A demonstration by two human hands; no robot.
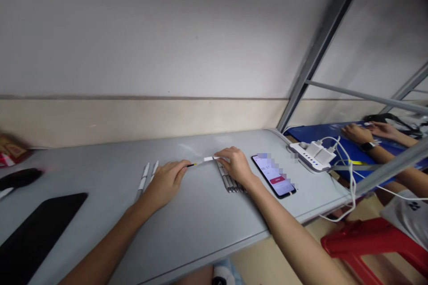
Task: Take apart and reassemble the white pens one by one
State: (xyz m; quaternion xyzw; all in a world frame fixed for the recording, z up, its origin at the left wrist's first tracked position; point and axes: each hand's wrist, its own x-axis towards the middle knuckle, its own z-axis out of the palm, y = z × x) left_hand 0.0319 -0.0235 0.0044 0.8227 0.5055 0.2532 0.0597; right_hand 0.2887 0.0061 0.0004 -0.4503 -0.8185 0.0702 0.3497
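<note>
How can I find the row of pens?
On the gray desk, look left of the phone. The row lies partly hidden by the right hand. Unlike the two spaced pens by the left hand, these pack closely side by side.

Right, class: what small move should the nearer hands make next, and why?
Perhaps the left hand should ease the thin refill toward the white barrel in the right hand: both pieces are held nearly in line, ends facing. I can't tell whether they touch.
</note>
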